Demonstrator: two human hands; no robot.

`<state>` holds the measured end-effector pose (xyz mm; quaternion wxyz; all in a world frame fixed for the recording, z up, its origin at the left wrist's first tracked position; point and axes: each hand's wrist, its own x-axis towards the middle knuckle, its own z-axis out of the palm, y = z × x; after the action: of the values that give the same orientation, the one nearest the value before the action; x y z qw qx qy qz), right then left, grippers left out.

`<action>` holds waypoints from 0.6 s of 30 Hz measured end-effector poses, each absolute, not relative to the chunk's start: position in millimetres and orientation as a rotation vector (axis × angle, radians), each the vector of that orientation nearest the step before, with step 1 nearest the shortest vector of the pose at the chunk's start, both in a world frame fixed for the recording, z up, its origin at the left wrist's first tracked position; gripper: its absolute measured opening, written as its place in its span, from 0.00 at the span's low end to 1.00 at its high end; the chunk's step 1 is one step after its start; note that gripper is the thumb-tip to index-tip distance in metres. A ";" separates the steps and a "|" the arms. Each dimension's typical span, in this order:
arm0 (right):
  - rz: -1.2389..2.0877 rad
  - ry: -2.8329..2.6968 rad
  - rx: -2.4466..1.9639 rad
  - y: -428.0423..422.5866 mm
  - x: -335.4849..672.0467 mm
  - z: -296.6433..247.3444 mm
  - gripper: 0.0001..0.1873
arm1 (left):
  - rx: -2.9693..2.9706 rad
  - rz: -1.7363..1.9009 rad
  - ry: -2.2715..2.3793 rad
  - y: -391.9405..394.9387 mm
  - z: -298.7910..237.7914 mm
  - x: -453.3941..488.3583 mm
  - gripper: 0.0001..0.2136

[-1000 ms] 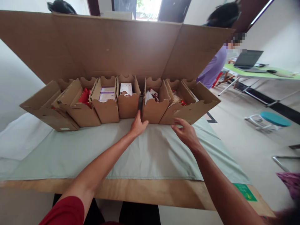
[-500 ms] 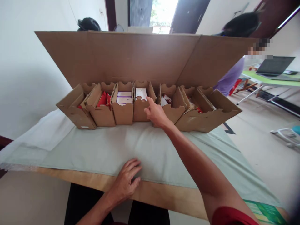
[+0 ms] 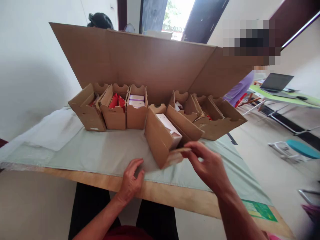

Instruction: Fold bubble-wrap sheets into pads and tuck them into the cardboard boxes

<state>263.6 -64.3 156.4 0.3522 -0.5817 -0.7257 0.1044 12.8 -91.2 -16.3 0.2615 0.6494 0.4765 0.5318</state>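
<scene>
My right hand (image 3: pixel 209 164) grips the front end of a narrow cardboard bin (image 3: pixel 160 140) that sticks out from the row toward me, a white box (image 3: pixel 169 128) lying inside it. My left hand (image 3: pixel 131 178) rests fingers-down on the pale green cloth (image 3: pixel 100 151) near the table's front edge, just left of the pulled-out bin. The other bins stay lined up against a tall cardboard back panel (image 3: pixel 140 56): three on the left (image 3: pixel 113 111) with red packets and white boxes, others on the right (image 3: pixel 207 116).
The wooden table edge (image 3: pixel 175 198) runs below the cloth, with a green sticker (image 3: pixel 260 210) at its right end. A person in purple (image 3: pixel 237 91) stands behind the panel. A laptop on a green desk (image 3: pixel 275 83) and a teal stool (image 3: pixel 300 148) are at right.
My right hand has drawn the fourth bin out of the row toward me, leaving a gap. My left hand stayed low on the cloth near the front edge.
</scene>
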 end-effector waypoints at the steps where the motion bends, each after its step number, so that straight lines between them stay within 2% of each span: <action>1: 0.238 -1.887 -1.484 -85.5 278.0 155.3 0.07 | 1.728 1.461 1.322 -91.0 -15.6 11.0 0.16; 6: 0.107 -1.743 -1.554 -154.7 346.0 138.1 0.11 | 1.606 1.438 1.342 -80.1 3.1 10.8 0.26; 10: 0.349 -1.415 -1.597 -180.3 363.7 114.6 0.37 | 1.560 1.370 1.120 -58.7 26.5 26.6 0.36; 12: 0.452 -1.352 -1.590 -184.4 358.6 101.1 0.42 | 1.500 1.336 1.016 -48.8 33.7 37.7 0.38; 14: 0.521 -1.356 -1.616 -182.6 347.9 87.9 0.41 | 1.448 1.297 0.952 -43.4 36.5 47.9 0.38; 18: 0.528 -1.386 -1.678 -166.5 325.1 70.7 0.28 | 1.410 1.310 0.964 -49.4 32.8 58.6 0.32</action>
<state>325.1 -166.5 70.7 0.4360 -0.6742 -0.5571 0.2121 58.6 -49.4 32.8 0.4747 0.5765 0.3943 0.5356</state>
